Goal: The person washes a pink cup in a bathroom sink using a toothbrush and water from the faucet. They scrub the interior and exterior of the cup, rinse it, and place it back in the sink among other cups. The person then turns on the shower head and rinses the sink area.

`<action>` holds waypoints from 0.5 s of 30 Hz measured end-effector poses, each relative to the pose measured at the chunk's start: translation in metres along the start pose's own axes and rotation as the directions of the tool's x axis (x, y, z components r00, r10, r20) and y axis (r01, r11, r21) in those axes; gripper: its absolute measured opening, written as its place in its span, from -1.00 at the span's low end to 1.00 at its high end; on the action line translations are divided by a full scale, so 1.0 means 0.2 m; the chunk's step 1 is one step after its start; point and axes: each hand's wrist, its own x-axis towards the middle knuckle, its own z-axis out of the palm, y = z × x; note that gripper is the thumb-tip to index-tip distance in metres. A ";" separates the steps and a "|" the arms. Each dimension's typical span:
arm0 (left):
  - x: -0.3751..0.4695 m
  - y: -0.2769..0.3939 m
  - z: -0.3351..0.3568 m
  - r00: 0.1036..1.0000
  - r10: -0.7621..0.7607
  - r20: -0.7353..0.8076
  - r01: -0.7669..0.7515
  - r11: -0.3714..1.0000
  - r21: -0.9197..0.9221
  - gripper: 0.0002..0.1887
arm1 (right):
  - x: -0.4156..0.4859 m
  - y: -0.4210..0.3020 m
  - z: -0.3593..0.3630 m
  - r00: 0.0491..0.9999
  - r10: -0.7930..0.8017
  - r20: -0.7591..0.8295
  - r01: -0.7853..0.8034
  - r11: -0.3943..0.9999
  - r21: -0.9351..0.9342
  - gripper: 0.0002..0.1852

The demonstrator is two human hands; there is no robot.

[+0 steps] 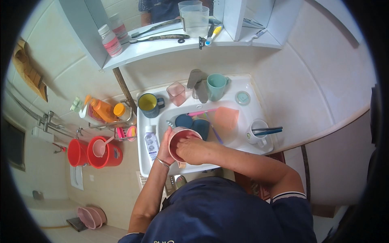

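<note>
My left hand (165, 148) holds a pink cup (174, 145) from its left side, over the front of the washbasin (194, 168). The cup is tilted so that its mouth faces up towards me. Inside it is my right hand (193, 150), fingers bent against the inner wall; whether they grip anything is hidden. Just beyond the cup, a dark blue cup (201, 128) and a round blue piece (184, 121) lie in the basin. An orange plastic cup (226, 118) is on its side there, near a purple toothbrush (215, 133) and a pink stick-like item (200, 112).
Along the rim stand a blue mug (149, 106), a clear pink tumbler (176, 94), a faucet (197, 85), a green mug (217, 86) and a white mug (257, 133) holding toothbrushes. A white bottle (151, 144) lies at left. Overhead juts a mirror shelf (158, 47). Red buckets (114, 158) stand left.
</note>
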 end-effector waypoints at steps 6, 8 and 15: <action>0.01 0.00 -0.04 0.989 -0.127 0.072 0.129 0.991 -0.020 -0.25 | 0.01 0.00 0.03 0.989 -0.037 0.142 0.057 0.989 -0.135 -0.74; 0.02 0.00 -0.07 0.975 -0.178 0.134 0.188 0.980 -0.063 -0.27 | -0.01 -0.03 -0.01 0.976 -0.012 0.219 0.061 0.973 -0.221 -0.75; 0.02 0.04 -0.05 0.973 -0.185 0.139 0.190 0.982 -0.021 -0.29 | -0.03 -0.04 -0.01 0.996 -0.025 0.083 0.044 0.970 -0.241 -0.75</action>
